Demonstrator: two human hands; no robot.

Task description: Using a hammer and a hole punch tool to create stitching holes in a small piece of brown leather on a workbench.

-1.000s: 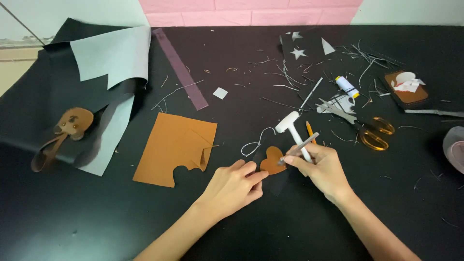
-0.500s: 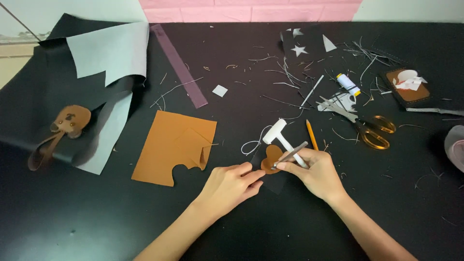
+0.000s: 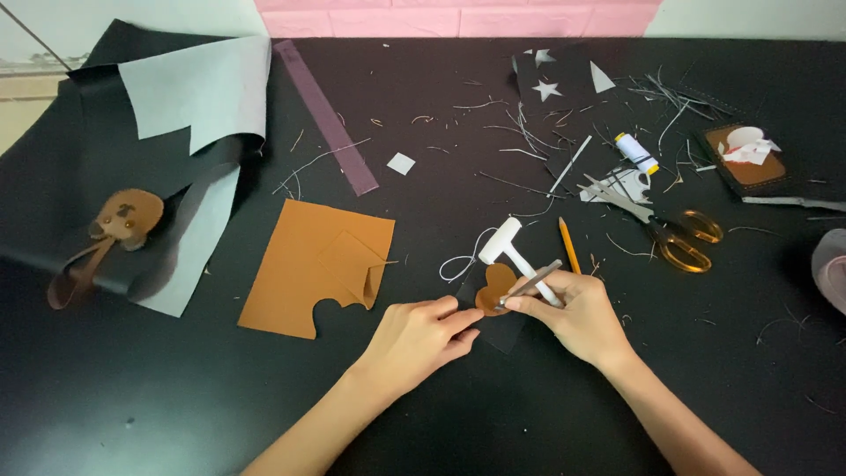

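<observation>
A small brown leather piece, rounded like a heart, lies on a dark pad on the black table. My left hand rests flat beside it, fingertips pressing the pad's edge. My right hand grips a thin metal punch tool, its tip set on the leather piece. A white mallet lies just behind the piece, its handle passing under my right hand; whether that hand also holds it is unclear.
A tan leather sheet with cut-outs lies to the left. An orange pencil, orange-handled scissors, a thread spool and scraps lie to the right. A grey-and-black sheet and a brown leather fob are far left.
My right hand has tilted the punch down and brought its tip onto the leather piece. The mallet has shifted slightly left. My left hand has stayed by the pad.
</observation>
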